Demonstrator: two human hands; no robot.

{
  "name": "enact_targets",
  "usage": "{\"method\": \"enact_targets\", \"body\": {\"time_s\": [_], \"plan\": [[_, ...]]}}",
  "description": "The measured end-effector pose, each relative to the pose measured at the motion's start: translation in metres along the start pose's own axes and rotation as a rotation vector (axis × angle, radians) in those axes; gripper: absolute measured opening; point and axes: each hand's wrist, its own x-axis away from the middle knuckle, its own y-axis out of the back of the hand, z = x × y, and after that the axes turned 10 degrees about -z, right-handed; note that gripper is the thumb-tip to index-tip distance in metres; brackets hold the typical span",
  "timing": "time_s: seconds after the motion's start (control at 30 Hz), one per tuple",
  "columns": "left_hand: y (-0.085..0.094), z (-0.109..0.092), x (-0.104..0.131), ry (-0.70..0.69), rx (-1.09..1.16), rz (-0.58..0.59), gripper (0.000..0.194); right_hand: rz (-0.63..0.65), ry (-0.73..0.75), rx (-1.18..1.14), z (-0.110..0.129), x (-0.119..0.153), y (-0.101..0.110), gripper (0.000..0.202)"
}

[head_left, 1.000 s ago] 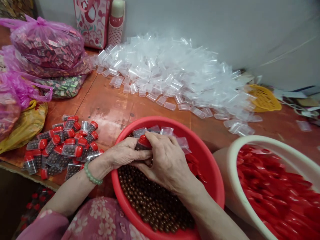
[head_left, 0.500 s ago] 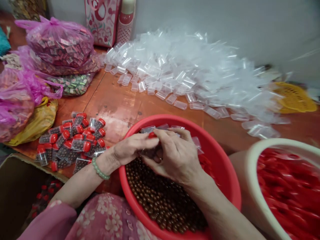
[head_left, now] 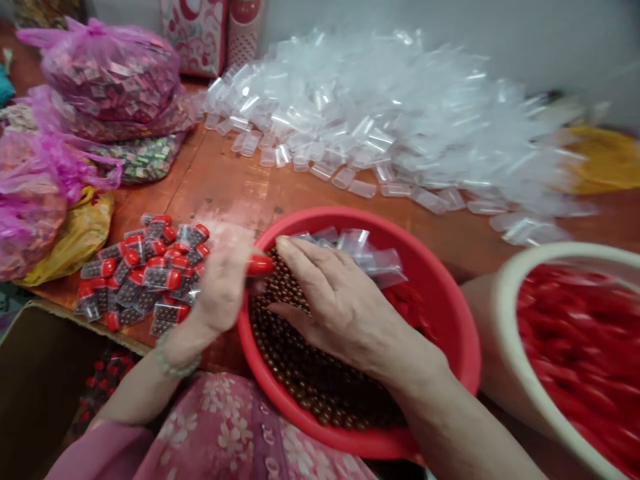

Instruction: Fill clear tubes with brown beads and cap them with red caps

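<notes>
My left hand (head_left: 220, 280), smeared by motion, is closed on a small bead-filled container whose red cap (head_left: 260, 265) sticks out to the right; the rest of it is hidden by the hand. Over a red basin (head_left: 457, 333) my right hand (head_left: 345, 307) is open, palm down, with fingers stretched out and nothing held. Shiny brown beads (head_left: 305, 393) fill the basin's near left part. Behind the right hand, clear plastic tubes (head_left: 383, 263) and red caps (head_left: 405, 307) share the basin. Filled red-capped containers (head_left: 163, 278) lie in a pile left of my left hand.
A heap of clear tubes (head_left: 380, 127) spreads along the wall. To the right stands a cream tub (head_left: 503, 313) of red caps. Pink bags (head_left: 113, 83) and a yellow bag (head_left: 75, 240) sit at the left. An open cardboard box (head_left: 35, 360) at lower left has filled containers inside.
My hands have come apart. The left one has moved left, out to the basin's rim, with the red-capped container; the right one has let go and its fingers have straightened.
</notes>
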Motion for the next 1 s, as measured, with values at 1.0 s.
{"method": "enact_targets", "body": {"time_s": [1.0], "plan": [[-0.090, -0.004, -0.036, -0.933, -1.136, 0.795, 0.023, 0.629, -0.649, -0.335, -0.057, 0.086, 0.053, 0.046]]}}
